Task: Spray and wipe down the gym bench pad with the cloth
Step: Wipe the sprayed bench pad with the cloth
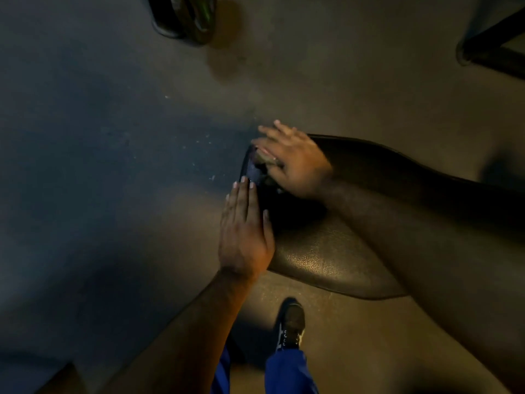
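The person is leaning over the gym bench pad (326, 260), a dark textured vinyl cushion that is running from about nine o'clock of centre out toward three o'clock, where it is passing under the right forearm. Its rounded end is sitting just left of the middle of the view.

The right hand (292, 163) is lying flat on top of that end, fingers spread and pointing toward ten o'clock, pressing down on the cloth (265, 159). Only a small greyish bunch of the cloth is peeking out from under the fingers at the nine o'clock side of the hand; the rest is hidden beneath the palm. The hand is not closing around it, just pinning it to the pad.

The left hand (244, 231) is lying open and flat along the near edge of the pad, at about seven o'clock from the right hand, fingers straight and pointing toward twelve o'clock, holding nothing.

Below, at six o'clock, a dark shoe (291, 322) with white laces is standing on the floor (113, 166), with blue trouser legs (287, 371) under it. At twelve o'clock a dark round object (184, 18) is sitting on the floor, too dim to identify, and at two o'clock a black metal frame (491, 49) is showing.
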Demonstrator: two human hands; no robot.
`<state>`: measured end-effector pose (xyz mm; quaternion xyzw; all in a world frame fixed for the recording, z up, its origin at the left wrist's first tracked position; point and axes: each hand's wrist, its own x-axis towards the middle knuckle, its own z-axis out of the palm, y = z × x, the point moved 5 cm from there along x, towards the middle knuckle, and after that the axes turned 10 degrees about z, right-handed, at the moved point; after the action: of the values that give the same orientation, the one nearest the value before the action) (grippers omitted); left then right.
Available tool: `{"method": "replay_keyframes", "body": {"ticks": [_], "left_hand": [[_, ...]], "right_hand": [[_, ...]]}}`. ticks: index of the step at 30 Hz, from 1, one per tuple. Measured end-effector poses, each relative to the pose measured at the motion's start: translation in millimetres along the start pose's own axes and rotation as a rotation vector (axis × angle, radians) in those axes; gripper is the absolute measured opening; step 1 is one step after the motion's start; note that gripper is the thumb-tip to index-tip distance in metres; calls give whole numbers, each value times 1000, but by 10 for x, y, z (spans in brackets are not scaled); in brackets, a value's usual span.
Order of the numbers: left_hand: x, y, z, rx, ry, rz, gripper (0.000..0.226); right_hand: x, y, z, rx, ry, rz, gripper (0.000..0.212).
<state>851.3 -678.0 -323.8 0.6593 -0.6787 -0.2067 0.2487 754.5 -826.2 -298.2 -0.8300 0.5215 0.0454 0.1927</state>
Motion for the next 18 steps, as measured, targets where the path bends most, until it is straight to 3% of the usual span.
{"method": "replay_keyframes", "body": {"ticks": [3,4,7,8,12,13,16,17,18], "left_hand": [[3,6,-7,-10,21,23,55],[1,8,-7,-29,31,32,55],[-13,-8,13,-42,52,32,53],[-29,-34,31,-34,61,21,54],[-41,-54,35,-31,82,-50,55],[-38,-20,13,-27,73,-54,55],[-142,22,-129,-20,41,-37,54],[-248,4,-193,0,42,-43,53],[-373,-19,-260,39,46,-54,52]], "right_hand": [[109,186,-92,40,89,277,55],[81,37,-60,29,92,253,54],[-93,-299,147,18,-3,-122,55],[-78,-254,114,27,-12,-164,54],[63,-39,15,100,139,188,58],[-26,-148,60,82,127,145,58],[-363,-229,216,-9,-20,-214,52],[-352,-121,177,-19,-24,-262,52],[-299,-16,108,9,22,-198,55]]}}
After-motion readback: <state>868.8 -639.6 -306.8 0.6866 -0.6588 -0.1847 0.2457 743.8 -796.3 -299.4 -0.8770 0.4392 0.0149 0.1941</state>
